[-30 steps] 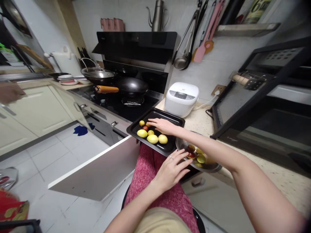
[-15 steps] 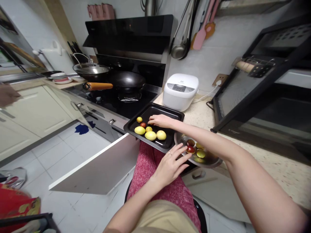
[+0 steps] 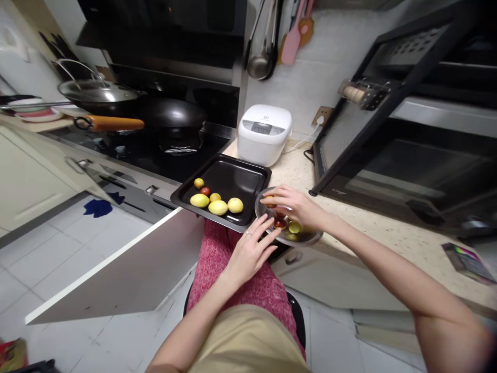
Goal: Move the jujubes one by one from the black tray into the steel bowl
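My right hand (image 3: 291,204) is over the metal bowl (image 3: 316,239), its fingers closed on a small orange-yellow fruit (image 3: 269,200) that they partly hide. Inside the bowl lie dark red fruit (image 3: 279,223) and green-yellow fruit (image 3: 294,227); my hand covers some of what is there. My left hand (image 3: 248,251) is open, fingers spread, by the bowl's near left side and the tray's corner. On the black baking tray (image 3: 233,176) sit large yellow fruit (image 3: 218,207), small yellow fruit (image 3: 199,183) and a small red one (image 3: 205,191), all toward its left and front.
A white rice cooker (image 3: 264,135) stands behind the tray. To the left is the stove with a wok (image 3: 173,113) and an orange-handled pan (image 3: 116,123). A black oven (image 3: 419,171) with its door open is at right. A white cabinet door (image 3: 116,269) juts out below.
My right hand has moved from the tray back to the bowl with the small fruit. My left hand stays by the bowl. The view has turned to the right.
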